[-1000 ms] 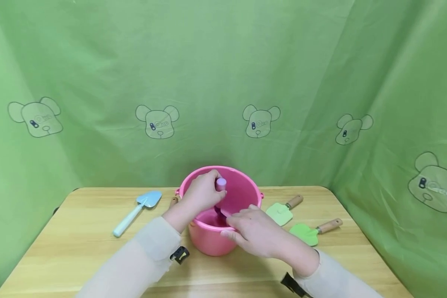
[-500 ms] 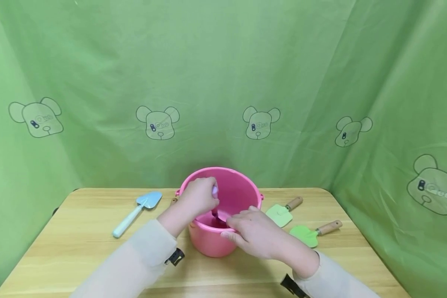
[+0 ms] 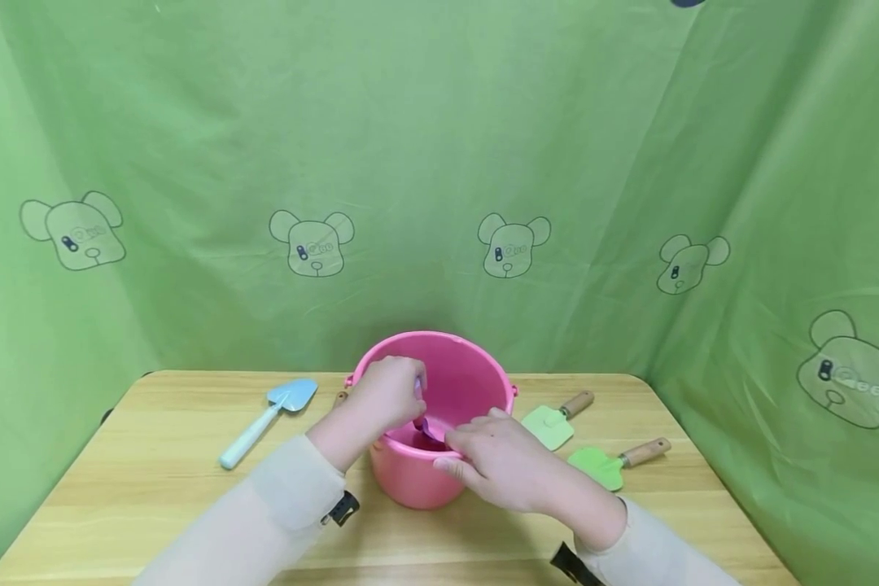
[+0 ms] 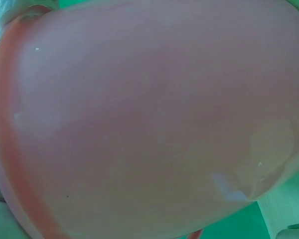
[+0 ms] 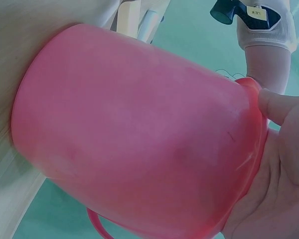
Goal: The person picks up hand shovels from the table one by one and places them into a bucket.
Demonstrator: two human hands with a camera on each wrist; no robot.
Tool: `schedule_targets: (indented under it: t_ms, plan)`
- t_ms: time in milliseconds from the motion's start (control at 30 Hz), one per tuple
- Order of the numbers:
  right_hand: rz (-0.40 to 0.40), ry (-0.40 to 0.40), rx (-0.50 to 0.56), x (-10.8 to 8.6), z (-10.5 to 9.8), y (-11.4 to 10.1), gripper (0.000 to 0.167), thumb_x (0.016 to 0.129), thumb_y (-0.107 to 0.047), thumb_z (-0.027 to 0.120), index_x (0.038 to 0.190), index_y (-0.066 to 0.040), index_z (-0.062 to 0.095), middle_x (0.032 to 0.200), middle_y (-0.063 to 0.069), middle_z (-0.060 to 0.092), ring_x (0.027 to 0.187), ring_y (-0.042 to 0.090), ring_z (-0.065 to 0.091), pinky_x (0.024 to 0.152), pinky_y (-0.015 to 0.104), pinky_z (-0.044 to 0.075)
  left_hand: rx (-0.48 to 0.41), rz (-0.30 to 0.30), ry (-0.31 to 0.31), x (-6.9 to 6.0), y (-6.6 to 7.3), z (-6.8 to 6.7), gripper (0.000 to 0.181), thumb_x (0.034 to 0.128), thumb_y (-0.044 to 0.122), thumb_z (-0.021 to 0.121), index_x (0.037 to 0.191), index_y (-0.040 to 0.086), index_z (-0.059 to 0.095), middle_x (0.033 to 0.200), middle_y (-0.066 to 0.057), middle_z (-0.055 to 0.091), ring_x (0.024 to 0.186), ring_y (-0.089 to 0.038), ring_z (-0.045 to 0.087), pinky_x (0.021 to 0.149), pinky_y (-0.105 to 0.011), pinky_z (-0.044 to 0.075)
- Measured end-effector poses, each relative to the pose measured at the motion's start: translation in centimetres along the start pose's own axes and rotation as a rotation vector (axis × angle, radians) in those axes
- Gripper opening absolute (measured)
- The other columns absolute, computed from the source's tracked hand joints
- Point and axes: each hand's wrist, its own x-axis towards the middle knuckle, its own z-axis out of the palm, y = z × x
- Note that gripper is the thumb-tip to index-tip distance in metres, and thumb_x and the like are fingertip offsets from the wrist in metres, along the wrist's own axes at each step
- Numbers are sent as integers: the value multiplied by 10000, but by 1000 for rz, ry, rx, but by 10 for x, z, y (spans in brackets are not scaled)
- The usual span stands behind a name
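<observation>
A pink bucket (image 3: 417, 480) stands on the wooden table, and its wall fills most of the left wrist view (image 4: 139, 124). Inside it, my left hand (image 3: 381, 395) grips the purple handle (image 3: 418, 389) of a tool whose lower end is partly hidden by the bucket. My right hand (image 3: 501, 460) holds the near right rim, thumb outside and fingers over the edge. In the right wrist view that hand (image 5: 284, 164) grips the rim beside the bucket's wall (image 5: 134, 124).
A blue trowel (image 3: 267, 419) lies left of the bucket. Two green trowels with wooden handles, one pale (image 3: 549, 425) and one bright (image 3: 601, 466), lie to the right. A wooden handle end (image 3: 340, 398) shows behind my left wrist. Green cloth surrounds the table (image 3: 154, 488).
My left hand has moved down and slightly left inside the bucket, lowering and tilting the purple-handled tool. My right hand stays on the rim.
</observation>
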Motion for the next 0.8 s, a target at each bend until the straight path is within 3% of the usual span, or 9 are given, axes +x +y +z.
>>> schedule_targets:
  t_ms: [333, 800]
  plan:
    - [-15, 9, -4, 0, 1, 0, 337, 1017, -430, 539, 743, -256, 448, 660, -153, 377, 633, 74, 375, 720, 301, 332, 110, -18, -55, -1, 1, 1, 220, 744, 68, 809, 705, 136, 604, 629, 22, 584, 578, -143, 563, 554, -258, 488]
    - [-11, 16, 2, 0, 2, 1, 352, 1019, -449, 526, 734, -265, 428, 655, -158, 369, 631, 69, 369, 727, 295, 328, 279, -29, -141, -2, 6, 4, 146, 792, 60, 754, 838, 101, 622, 736, -13, 610, 653, -175, 599, 563, -294, 499]
